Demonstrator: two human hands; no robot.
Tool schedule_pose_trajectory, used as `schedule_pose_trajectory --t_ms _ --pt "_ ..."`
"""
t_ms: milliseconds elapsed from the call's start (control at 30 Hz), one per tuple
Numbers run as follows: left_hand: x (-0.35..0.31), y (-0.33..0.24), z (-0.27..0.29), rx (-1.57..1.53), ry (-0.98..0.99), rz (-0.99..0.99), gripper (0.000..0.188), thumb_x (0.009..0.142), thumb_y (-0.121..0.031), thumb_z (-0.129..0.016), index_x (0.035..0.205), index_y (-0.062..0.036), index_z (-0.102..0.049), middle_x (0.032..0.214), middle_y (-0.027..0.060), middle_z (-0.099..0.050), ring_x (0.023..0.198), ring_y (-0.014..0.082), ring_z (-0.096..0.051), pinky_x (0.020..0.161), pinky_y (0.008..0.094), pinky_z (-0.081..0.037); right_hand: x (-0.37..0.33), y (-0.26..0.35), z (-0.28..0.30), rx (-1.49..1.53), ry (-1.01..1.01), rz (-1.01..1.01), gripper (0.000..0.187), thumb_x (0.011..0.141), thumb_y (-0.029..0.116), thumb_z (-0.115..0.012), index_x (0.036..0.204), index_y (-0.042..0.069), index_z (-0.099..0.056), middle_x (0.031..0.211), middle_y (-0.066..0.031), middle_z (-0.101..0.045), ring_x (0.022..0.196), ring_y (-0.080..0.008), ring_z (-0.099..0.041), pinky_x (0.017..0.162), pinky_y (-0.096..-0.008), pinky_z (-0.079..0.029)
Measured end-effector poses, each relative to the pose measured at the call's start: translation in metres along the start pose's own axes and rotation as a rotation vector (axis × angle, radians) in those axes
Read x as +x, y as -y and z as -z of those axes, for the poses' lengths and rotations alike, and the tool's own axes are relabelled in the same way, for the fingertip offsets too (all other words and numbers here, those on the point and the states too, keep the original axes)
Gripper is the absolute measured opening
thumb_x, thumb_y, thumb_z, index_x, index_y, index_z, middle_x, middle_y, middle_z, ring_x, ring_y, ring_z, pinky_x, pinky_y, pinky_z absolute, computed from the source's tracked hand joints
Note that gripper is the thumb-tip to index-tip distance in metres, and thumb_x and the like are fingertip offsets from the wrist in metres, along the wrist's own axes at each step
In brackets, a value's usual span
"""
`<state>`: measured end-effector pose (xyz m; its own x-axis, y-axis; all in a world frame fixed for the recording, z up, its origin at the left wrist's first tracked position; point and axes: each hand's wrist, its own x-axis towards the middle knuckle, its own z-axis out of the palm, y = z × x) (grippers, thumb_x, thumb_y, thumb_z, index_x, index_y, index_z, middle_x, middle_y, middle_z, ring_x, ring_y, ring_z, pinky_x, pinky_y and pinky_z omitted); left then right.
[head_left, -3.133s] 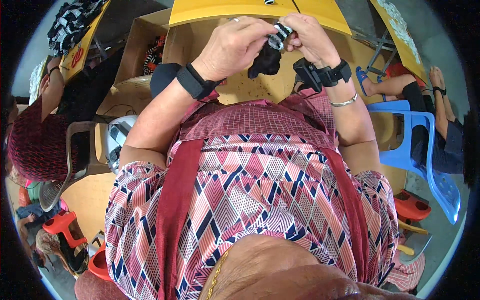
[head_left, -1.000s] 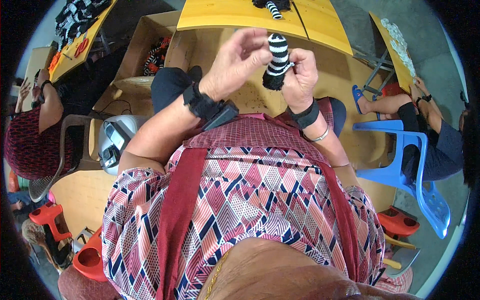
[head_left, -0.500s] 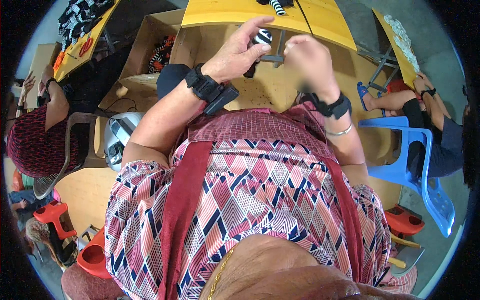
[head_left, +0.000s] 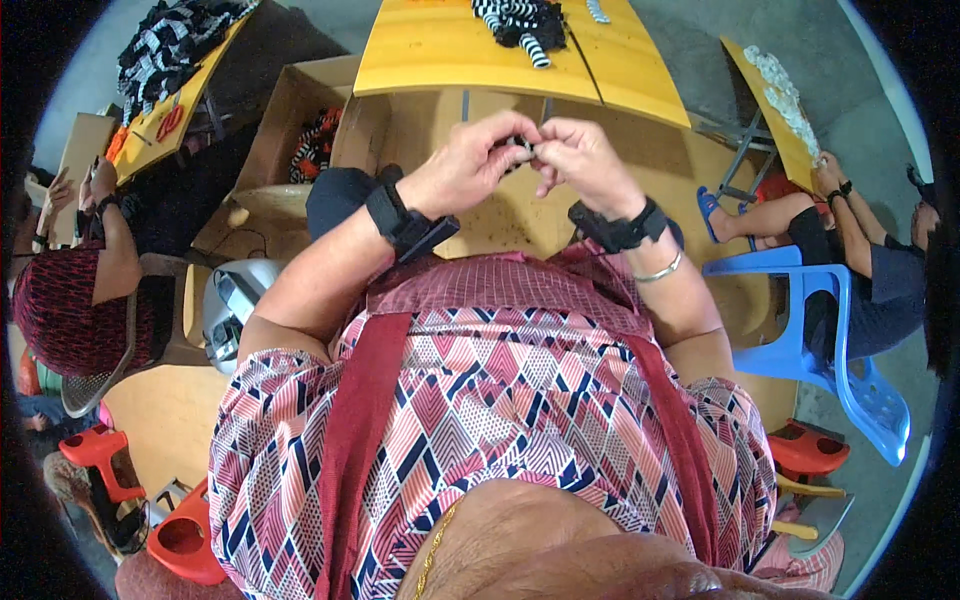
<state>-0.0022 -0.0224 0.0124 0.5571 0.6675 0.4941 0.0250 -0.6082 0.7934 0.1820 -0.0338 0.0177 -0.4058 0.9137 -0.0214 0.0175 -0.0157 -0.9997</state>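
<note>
My left hand [head_left: 475, 162] and my right hand [head_left: 588, 168] meet in front of my lap, just short of the yellow table [head_left: 420, 50]. Between the fingertips shows a bit of a small black-and-white knit piece [head_left: 525, 146], mostly hidden by the fingers. My left thumb and fingers pinch it. My right thumb and forefinger are pressed together right at it; whether they grip the piece itself or something finer is hidden. On the table beyond lies a heap of black-and-white striped knit pieces [head_left: 515, 20], one striped tube sticking out toward me.
Left of my knees stands an open cardboard box [head_left: 275, 125] with striped and orange pieces inside. A co-worker sits at the left by another table with red scissors [head_left: 170, 123]. At the right another person sits near a blue plastic chair [head_left: 790, 300] and a table of white pieces [head_left: 785, 80].
My right hand has come in from the right, where it was blurred, to meet my left. The left fingers have closed further over the knit piece. The view has shifted, showing more tabletop.
</note>
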Motion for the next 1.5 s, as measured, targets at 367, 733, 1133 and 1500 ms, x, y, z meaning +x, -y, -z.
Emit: schedule_pose_trajectory --t_ms 367,733,1133,1500 --pt "0.003 -0.027 0.013 0.167 0.034 0.124 0.01 0.075 -0.002 -0.057 0.084 0.0 -0.057 0.073 0.0156 -0.059 0.066 0.0267 -0.061 0.06 0.0308 -0.047 -0.011 -0.013 -0.014 -0.281 -0.196 0.314 0.005 0.074 0.002 -0.052 0.071 -0.001 -0.051 0.061 0.0002 -0.05 0.056 -0.0046 -0.046 0.047 -0.0228 -0.04" --pt "0.002 -0.047 0.007 0.279 -0.095 -0.136 0.02 0.069 0.003 -0.059 0.088 -0.0012 -0.056 0.082 0.014 -0.059 0.077 0.0292 -0.059 0.064 0.0339 -0.048 -0.024 0.024 -0.029 0.078 -0.191 0.144 0.007 0.081 0.003 -0.047 0.08 -0.002 -0.051 0.068 -0.0016 -0.054 0.058 -0.008 -0.054 0.053 -0.0228 -0.049" --pt "0.005 -0.037 0.003 0.058 0.027 0.049 0.039 0.077 -0.003 -0.055 0.113 -0.0051 -0.04 0.085 0.0099 -0.056 0.076 0.0204 -0.059 0.067 0.0298 -0.047 -0.021 0.033 -0.02 0.534 -0.252 0.039 0.008 0.082 0.003 -0.046 0.078 0.001 -0.053 0.069 -0.004 -0.054 0.055 -0.0087 -0.05 0.049 -0.0239 -0.046" --pt "0.175 0.116 0.09 -0.328 -0.249 0.238 0.023 0.083 -0.001 -0.051 0.105 -0.0064 -0.048 0.087 0.0016 -0.053 0.076 0.0073 -0.052 0.066 0.0203 -0.044 0.152 0.033 0.189 -0.069 -0.439 0.091 0.011 0.085 0.011 -0.051 0.084 0.001 -0.054 0.069 -0.0025 -0.055 0.052 -0.0068 -0.05 0.046 -0.0205 -0.044"
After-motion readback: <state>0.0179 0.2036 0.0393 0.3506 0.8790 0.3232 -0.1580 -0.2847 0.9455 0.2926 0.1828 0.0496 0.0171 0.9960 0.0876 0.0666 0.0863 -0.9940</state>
